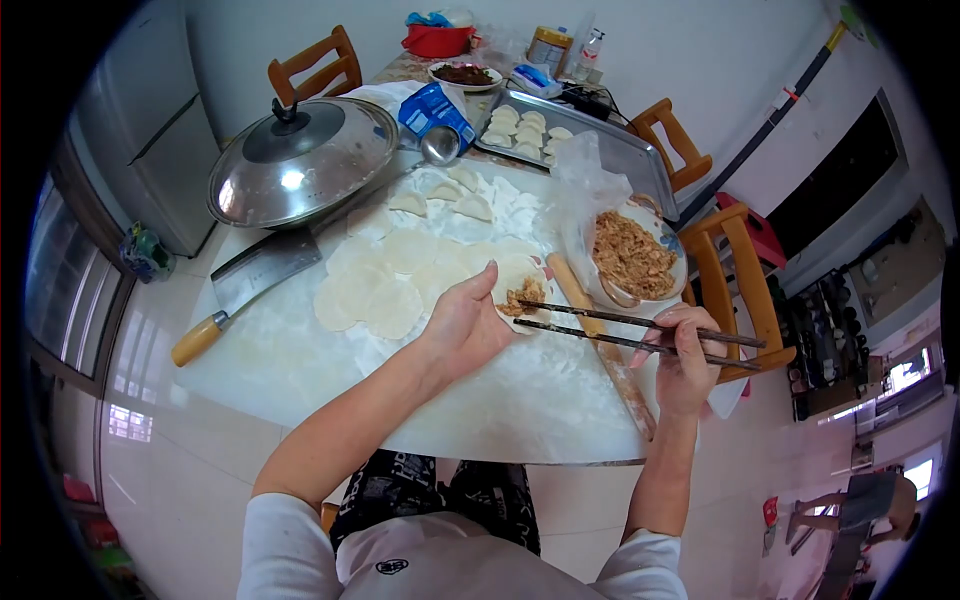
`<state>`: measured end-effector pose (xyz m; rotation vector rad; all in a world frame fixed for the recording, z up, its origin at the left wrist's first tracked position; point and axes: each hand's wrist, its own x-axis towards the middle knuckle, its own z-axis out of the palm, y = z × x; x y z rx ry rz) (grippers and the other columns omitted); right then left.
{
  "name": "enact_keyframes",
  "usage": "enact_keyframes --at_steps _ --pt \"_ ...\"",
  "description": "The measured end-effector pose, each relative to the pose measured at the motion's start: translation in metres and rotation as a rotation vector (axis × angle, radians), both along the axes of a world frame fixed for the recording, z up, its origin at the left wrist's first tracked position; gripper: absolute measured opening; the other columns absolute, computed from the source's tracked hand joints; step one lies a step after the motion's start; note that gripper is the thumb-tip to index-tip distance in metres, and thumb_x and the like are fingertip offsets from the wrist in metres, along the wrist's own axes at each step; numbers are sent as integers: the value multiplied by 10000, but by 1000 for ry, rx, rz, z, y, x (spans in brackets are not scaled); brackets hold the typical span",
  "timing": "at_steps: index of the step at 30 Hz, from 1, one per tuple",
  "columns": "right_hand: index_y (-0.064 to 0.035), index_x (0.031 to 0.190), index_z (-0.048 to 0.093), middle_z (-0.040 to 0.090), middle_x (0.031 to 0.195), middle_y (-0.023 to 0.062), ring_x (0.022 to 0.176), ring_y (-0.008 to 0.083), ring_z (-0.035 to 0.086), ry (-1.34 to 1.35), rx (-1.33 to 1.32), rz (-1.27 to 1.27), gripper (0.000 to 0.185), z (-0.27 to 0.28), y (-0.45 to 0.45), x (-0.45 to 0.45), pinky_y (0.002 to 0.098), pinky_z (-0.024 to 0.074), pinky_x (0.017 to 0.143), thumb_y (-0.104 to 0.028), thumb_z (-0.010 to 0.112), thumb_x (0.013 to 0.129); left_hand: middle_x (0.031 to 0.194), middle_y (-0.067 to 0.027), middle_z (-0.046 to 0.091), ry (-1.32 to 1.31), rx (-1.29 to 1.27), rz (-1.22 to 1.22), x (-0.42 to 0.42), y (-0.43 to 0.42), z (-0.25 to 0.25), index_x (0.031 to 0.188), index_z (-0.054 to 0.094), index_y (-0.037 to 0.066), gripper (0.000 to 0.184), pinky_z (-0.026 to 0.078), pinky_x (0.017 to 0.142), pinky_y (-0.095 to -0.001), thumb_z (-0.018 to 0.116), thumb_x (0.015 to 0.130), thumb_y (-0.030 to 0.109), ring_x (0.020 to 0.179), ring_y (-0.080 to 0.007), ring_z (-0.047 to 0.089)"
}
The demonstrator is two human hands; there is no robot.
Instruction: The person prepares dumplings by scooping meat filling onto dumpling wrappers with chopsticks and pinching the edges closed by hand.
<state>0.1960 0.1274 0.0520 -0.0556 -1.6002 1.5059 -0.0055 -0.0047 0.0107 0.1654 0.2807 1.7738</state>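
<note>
My left hand [468, 322] cradles a round dumpling wrapper [514, 270] with a lump of brownish filling [525, 296] on it. In my right hand [685, 350] is a pair of dark chopsticks [600, 316], their tips at the filling. Overlapping flat wrappers [385, 295] lie on the floured board beyond my left hand. Behind them are several folded dumplings [473, 207]. A bowl [682, 275] of minced filling [633, 255] stands right of the wrappers, a clear plastic bag against its left side. A wooden rolling pin [620, 380] lies at an angle beneath the chopsticks.
At the left, a cleaver [265, 270] lies near a wok with a domed metal lid [330, 165]. A metal ladle [440, 146] and blue packet [437, 108] are behind. Farther back stands a tray [630, 150] of dumplings. Chairs surround the table; another person is bent over at far right.
</note>
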Motion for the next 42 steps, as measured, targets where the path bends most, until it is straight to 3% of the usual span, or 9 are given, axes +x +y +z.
enact_keyframes --at_steps 7,15,21,28,31,33,37,41,42 --pt "72 885 576 586 766 153 548 225 605 12 28 -117 247 -2 -8 -11 332 539 481 -157 509 951 1409 -223 380 69 -35 -66 1 1 -2 1389 254 -70 536 285 1121 -452 158 1030 316 1305 -320 386" --pt "5 902 521 584 733 131 529 239 603 108 -461 -169 252 -16 0 -20 354 528 476 -226 459 980 1405 -244 372 -19 -48 -30 -1 2 -7 1387 252 -67 525 280 1124 -467 183 1028 309 1316 -359 366" --pt "-25 924 542 596 727 113 533 213 600 176 -573 -221 271 -7 10 -16 332 512 475 -279 469 982 1396 -264 368 -66 -25 -32 1 1 -6 1386 261 -63 516 278 1124 -478 210 1027 304 1313 -390 360" --pt "1 938 550 576 749 104 555 192 592 263 -223 -510 254 10 36 -8 313 505 540 -244 494 973 1374 -260 384 -78 -93 7 1 1 -5 1361 291 -80 514 303 1108 -465 279 1020 306 1282 -378 398" --pt "5 894 569 569 714 83 562 149 575 18 5 -672 210 7 45 -14 280 483 543 -188 515 954 1338 -259 423 -36 -108 10 2 1 -3 1313 350 -81 474 312 1104 -461 333 1010 284 1262 -367 424" --pt "8 844 584 573 685 63 559 115 551 -430 175 -548 195 0 53 -15 250 456 543 -160 538 931 1315 -256 446 -40 -96 -1 0 0 -3 1287 378 -79 446 322 1098 -459 360 1003 264 1254 -363 436" --pt "11 869 587 581 708 48 610 102 556 -500 155 -539 161 -7 60 -10 236 444 576 -146 580 904 1262 -249 499 10 -95 6 -2 0 -5 1238 430 -74 360 371 1069 -451 442 971 168 1214 -346 484" --pt "-3 932 578 596 867 77 772 103 567 -447 165 -733 110 -6 35 -16 231 434 650 -89 609 871 1267 -249 497 197 -55 34 -3 1 -10 1247 423 -72 344 402 1051 -441 478 944 82 1199 -338 503" --pt "-15 966 575 582 943 92 835 119 554 -168 150 -816 137 -3 22 -19 236 429 688 -49 618 841 1272 -248 495 191 -60 33 -1 1 -7 1250 420 -73 347 406 1051 -439 483 936 60 1202 -337 503"
